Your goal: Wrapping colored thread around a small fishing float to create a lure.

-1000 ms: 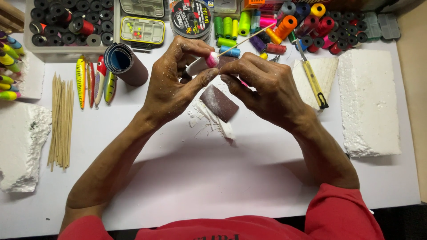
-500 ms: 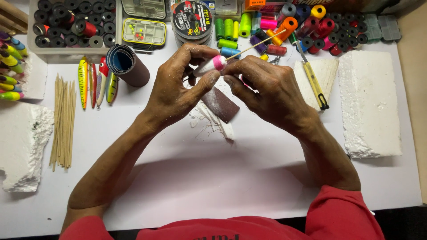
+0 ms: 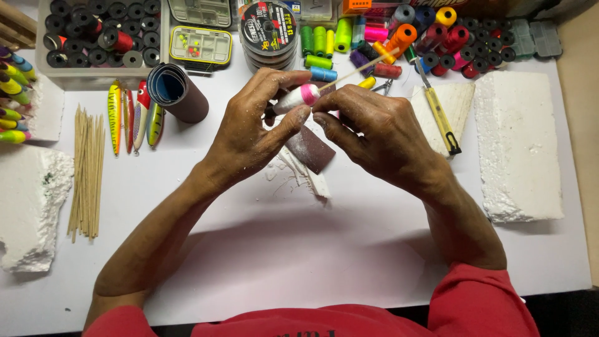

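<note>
My left hand (image 3: 253,128) pinches a small white foam float with a pink band (image 3: 298,97), held above the white table. A thin wooden stick (image 3: 362,65) runs out of the float toward the upper right. My right hand (image 3: 374,134) has its fingertips closed at the pink end of the float, where the stick enters. Below both hands lies a dark brown piece of sandpaper (image 3: 311,150) beside white foam shavings (image 3: 299,171).
A sandpaper roll (image 3: 178,90) and painted fishing lures (image 3: 131,115) lie left, with wooden skewers (image 3: 87,168). Thread spools (image 3: 399,34), a line spool (image 3: 269,28) and boxes line the back. A yellow utility knife (image 3: 440,115) and white foam blocks (image 3: 521,146) (image 3: 31,209) sit at the sides.
Both hands, with the float and stick, have shifted slightly toward me and to the right. The float has turned a little between the fingers.
</note>
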